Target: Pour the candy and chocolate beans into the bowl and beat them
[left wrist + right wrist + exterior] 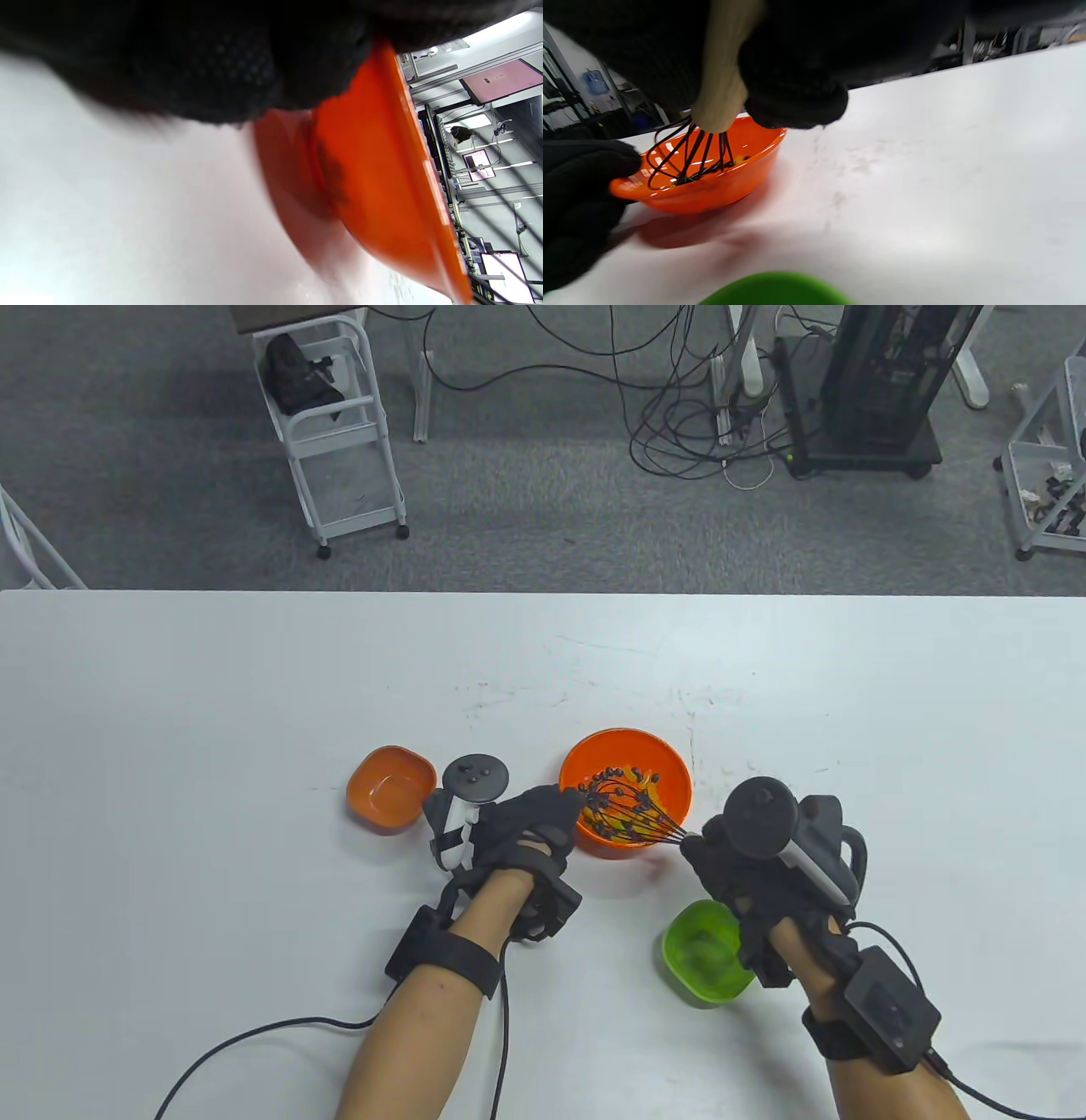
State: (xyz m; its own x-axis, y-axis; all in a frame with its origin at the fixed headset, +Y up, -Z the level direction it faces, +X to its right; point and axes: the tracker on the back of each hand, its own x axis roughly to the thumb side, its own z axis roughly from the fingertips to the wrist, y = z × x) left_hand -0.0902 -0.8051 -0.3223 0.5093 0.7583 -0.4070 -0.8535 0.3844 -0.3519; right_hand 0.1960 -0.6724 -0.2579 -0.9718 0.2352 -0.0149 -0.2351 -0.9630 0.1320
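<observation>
A round orange bowl (pixel 657 763) (pixel 382 169) (pixel 746 173) sits mid-table with dark chocolate beans and yellow candy (pixel 624 802) inside. A black wire whisk (pixel 632 814) (pixel 687 156) with a pale handle reaches into it from the right. My right hand (pixel 721 857) grips the whisk handle. My left hand (pixel 543 814) holds the bowl's left rim, its gloved fingers (pixel 581 178) wrapped at the edge.
A small empty orange dish (pixel 390 789) lies left of the left hand. A small empty green dish (pixel 704 954) (pixel 776 290) sits by the right wrist. Beyond the table's far edge are a white cart (pixel 335 432), cables and a black rack.
</observation>
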